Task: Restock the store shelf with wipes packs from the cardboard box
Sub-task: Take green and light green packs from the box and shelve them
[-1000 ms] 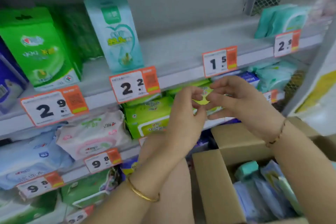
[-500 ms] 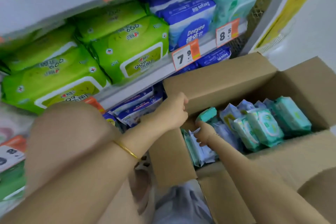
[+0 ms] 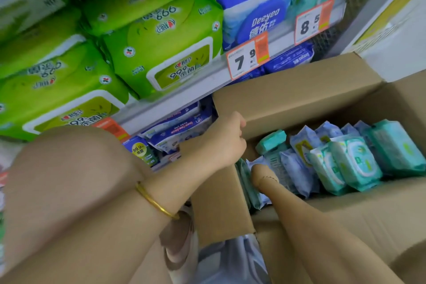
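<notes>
Right hand (image 3: 260, 174) dropped into box (image 3: 299, 99); left hand (image 3: 227, 142) grips it.

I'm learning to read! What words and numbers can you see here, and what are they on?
"Deeyeo": on the blue wipes pack on the shelf.
"7 9": on the left price tag.
"8 5": on the right price tag.
"99.9": on the green wipes pack, on its lid.
"99.9%": on the small dark pack lower down.
Too blurred to read: the packs in the cardboard box and the tags' small print.
</notes>
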`<action>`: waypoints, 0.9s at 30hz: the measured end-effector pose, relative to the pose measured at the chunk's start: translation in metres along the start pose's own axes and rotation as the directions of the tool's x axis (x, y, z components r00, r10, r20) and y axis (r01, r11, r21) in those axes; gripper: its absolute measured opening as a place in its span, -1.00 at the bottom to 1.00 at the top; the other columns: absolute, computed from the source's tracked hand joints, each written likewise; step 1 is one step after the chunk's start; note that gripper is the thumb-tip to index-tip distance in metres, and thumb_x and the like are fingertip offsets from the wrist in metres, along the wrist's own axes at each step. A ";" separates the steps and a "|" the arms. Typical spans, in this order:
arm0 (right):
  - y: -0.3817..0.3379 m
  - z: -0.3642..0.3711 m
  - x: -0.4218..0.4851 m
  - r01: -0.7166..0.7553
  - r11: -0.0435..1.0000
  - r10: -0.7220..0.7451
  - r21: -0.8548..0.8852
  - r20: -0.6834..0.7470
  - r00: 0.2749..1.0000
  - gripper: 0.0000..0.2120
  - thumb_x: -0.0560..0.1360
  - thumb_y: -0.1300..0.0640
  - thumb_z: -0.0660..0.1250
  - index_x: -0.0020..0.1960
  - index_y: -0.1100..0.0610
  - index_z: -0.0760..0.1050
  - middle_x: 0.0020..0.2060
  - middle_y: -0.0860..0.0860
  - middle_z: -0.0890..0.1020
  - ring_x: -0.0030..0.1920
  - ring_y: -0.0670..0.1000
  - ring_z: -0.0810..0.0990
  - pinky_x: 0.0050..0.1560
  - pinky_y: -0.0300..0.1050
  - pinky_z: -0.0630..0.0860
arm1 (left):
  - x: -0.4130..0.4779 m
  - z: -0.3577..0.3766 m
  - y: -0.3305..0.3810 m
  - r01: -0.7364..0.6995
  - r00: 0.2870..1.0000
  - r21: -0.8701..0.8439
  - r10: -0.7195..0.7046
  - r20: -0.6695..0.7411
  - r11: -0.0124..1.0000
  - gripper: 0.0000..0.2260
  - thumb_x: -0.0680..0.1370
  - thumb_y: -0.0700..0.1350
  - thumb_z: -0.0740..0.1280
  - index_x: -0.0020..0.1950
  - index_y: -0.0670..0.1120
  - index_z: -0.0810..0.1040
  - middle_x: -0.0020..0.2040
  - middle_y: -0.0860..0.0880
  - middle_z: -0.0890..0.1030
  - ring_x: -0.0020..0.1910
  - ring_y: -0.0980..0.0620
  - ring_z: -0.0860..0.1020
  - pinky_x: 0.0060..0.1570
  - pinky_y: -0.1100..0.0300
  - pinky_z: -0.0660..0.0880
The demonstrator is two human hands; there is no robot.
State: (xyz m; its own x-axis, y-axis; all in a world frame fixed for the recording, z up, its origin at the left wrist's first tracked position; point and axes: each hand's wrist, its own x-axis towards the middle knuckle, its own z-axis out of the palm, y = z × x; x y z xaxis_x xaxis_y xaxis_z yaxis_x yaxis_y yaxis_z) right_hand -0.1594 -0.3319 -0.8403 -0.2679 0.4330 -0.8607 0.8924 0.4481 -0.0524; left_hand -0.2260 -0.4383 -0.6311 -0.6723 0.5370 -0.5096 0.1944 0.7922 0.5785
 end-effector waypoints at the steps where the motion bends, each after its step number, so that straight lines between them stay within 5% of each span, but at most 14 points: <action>1: 0.005 -0.007 -0.009 0.054 0.998 -0.053 -0.038 0.023 0.998 -0.48 0.58 -0.08 0.14 0.38 0.27 0.34 0.27 0.20 0.50 0.27 0.20 0.49 0.21 0.07 0.44 | 0.000 0.002 0.000 -0.015 1.000 0.018 0.015 -0.009 1.000 -0.69 0.59 -0.22 0.19 0.33 -0.09 0.35 0.19 -0.04 0.48 0.15 0.00 0.48 0.01 0.26 0.37; 4: 0.015 -0.046 -0.037 0.203 0.979 -0.200 -0.025 0.102 0.974 -0.90 0.54 0.27 0.19 -0.01 0.17 0.47 -0.22 0.15 0.57 -0.23 0.08 0.60 -0.10 -0.06 0.59 | -0.004 0.003 0.001 -0.019 1.000 0.017 0.018 0.014 1.000 -0.69 0.59 -0.21 0.19 0.33 -0.09 0.34 0.19 -0.06 0.47 0.13 -0.02 0.50 0.06 0.20 0.43; 7: 0.014 -0.085 -0.080 0.296 0.949 -0.304 0.108 0.067 0.950 -0.78 0.54 0.34 0.11 -0.26 0.21 0.37 -0.42 0.13 0.46 -0.45 0.03 0.45 -0.37 -0.10 0.54 | -0.014 0.003 0.002 0.034 0.997 -0.005 -0.034 0.063 0.999 -0.67 0.60 -0.13 0.18 0.36 -0.12 0.31 0.18 -0.09 0.48 0.05 -0.09 0.58 0.07 0.07 0.53; 9: 0.009 -0.108 -0.116 0.435 0.888 -0.431 0.151 -0.055 0.900 -0.76 0.53 0.33 0.15 -0.31 0.23 0.37 -0.39 0.16 0.47 -0.40 0.09 0.48 -0.32 0.02 0.54 | -0.021 0.003 0.005 0.105 0.990 -0.082 -0.097 0.104 0.991 -0.54 0.61 0.02 0.16 0.45 -0.15 0.21 0.27 -0.11 0.44 0.12 -0.11 0.57 0.08 0.08 0.54; 12: 0.003 -0.124 -0.172 0.673 0.738 -0.643 0.055 -0.249 0.725 -0.86 0.50 0.29 0.26 -0.23 0.30 0.45 -0.27 0.17 0.46 -0.23 0.18 0.44 0.00 0.15 0.52 | -0.032 -0.004 0.018 0.216 0.969 -0.483 -0.128 0.209 0.849 -0.39 0.57 0.21 0.16 0.50 -0.08 0.12 0.43 -0.09 0.32 0.29 -0.11 0.45 0.18 0.00 0.51; 15: -0.008 -0.127 -0.209 0.817 0.576 -0.758 -0.024 -0.388 0.524 -0.86 0.51 0.26 0.29 -0.10 0.36 0.53 -0.24 0.13 0.51 -0.21 0.10 0.45 -0.08 0.00 0.45 | -0.046 -0.022 0.026 0.129 0.991 -0.660 -0.112 0.068 0.740 -0.44 0.51 0.26 0.23 0.40 -0.01 0.23 0.32 -0.07 0.47 0.19 -0.11 0.54 0.14 -0.09 0.52; 19: -0.026 -0.129 -0.259 0.942 0.329 -0.866 -0.062 -0.418 0.275 -0.90 0.47 0.23 0.36 -0.17 0.06 0.55 -0.15 -0.01 0.56 -0.06 0.04 0.54 -0.01 -0.13 0.45 | -0.081 -0.062 0.025 -0.045 0.975 -0.743 -0.132 -0.177 0.668 -0.68 0.56 0.04 0.27 0.27 -0.04 0.39 0.14 -0.08 0.61 -0.01 -0.07 0.62 -0.12 0.04 0.60; 24: -0.052 -0.139 -0.324 0.981 0.188 -0.783 0.051 -0.595 0.180 -0.71 0.39 0.21 0.47 0.06 0.03 0.49 -0.07 -0.16 0.56 -0.02 -0.06 0.57 0.03 -0.18 0.52 | -0.148 -0.128 0.023 -0.297 0.924 -0.716 0.001 -0.383 0.631 -0.89 0.61 -0.14 0.19 0.07 -0.01 0.49 -0.04 -0.05 0.63 -0.19 0.02 0.61 -0.14 0.13 0.57; 27: -0.075 -0.144 -0.358 0.972 0.033 -0.837 0.231 -0.525 0.153 -0.70 0.47 0.23 0.37 0.19 0.15 0.46 -0.06 -0.11 0.63 -0.13 -0.18 0.64 0.01 -0.19 0.61 | -0.186 -0.169 0.024 -0.444 0.861 -0.665 0.079 -0.503 0.601 -0.91 0.61 -0.17 0.20 -0.01 -0.03 0.49 -0.07 -0.03 0.63 -0.15 0.00 0.62 -0.01 0.02 0.56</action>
State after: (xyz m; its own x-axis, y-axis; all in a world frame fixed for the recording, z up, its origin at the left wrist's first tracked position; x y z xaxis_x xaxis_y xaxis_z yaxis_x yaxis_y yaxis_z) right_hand -0.1824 -0.4074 -0.4557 -0.9787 0.1022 0.1779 -0.1471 0.2548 -0.9557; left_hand -0.2168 -0.5686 -0.4149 -0.9225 0.3792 -0.0723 -0.0597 0.0451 0.9972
